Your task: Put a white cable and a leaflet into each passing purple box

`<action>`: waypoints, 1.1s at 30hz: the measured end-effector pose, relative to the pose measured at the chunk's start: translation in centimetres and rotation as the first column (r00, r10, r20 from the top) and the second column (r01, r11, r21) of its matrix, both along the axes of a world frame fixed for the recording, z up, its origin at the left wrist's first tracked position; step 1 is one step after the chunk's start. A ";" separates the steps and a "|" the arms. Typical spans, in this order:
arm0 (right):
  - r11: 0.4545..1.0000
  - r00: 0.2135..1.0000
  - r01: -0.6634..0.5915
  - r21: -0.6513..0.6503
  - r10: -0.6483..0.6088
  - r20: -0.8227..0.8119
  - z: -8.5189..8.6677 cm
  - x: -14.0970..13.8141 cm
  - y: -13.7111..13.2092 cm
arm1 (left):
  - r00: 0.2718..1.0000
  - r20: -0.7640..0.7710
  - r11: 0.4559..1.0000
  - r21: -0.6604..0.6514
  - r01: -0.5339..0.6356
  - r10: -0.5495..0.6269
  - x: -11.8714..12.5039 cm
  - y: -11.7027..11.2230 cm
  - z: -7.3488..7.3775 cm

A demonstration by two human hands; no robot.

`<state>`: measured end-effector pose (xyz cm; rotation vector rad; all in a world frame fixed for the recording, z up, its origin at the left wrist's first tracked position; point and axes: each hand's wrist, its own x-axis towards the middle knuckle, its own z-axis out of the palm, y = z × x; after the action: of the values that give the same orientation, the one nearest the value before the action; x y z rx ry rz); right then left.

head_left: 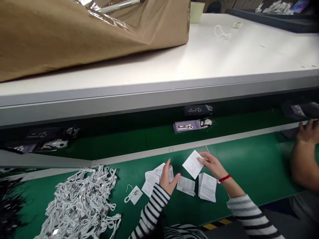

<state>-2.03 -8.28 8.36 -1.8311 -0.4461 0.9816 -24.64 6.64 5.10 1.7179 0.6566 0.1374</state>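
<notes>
My right hand [211, 164] pinches a white printed leaflet [193, 165] by its right edge, held above the green work surface. My left hand [168, 181] is open, thumb and fingers apart, over several spread leaflets [150, 182] that it partly hides. Just right of it lies a leaflet [185, 183] with a small coiled cable on it. A stack of leaflets [208, 187] sits below my right hand. To the left, a coiled white cable [129, 197] rests on another leaflet [137, 196]. A large heap of white cables [82, 202] lies further left.
Beyond a pale rail, packaged items [191, 125] lie on a green strip under a white raised shelf [224, 56]. A brown paper-covered bulk [99, 39] stands on the shelf. Another person's hand [307, 132] is at far right. Black strands [10, 202] are heaped far left.
</notes>
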 end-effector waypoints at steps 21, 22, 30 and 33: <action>0.709 0.693 0.493 -0.505 0.031 0.720 -7.7 25.7 5.6 | 0.678 -0.436 0.665 0.739 -0.105 0.591 -19.0 -0.7 -11.3; 0.718 0.655 0.508 -0.477 0.037 0.755 -7.3 25.1 5.0 | 0.670 -0.439 0.664 0.740 -0.109 0.599 -18.7 -0.7 -11.4; 0.958 0.578 0.022 -0.286 0.222 0.786 -6.7 4.5 -0.7 | 0.619 -0.538 0.720 0.691 -0.065 0.572 -16.9 -1.3 -8.4; 0.865 0.569 -0.311 -0.394 0.501 0.652 -6.6 -8.0 0.2 | 0.615 -0.564 0.750 0.658 -0.068 0.551 -16.8 -0.9 -8.1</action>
<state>-10.03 -8.10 1.75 -2.3800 -1.3725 0.5273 -41.49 5.77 -2.95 2.2339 1.7077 -0.1408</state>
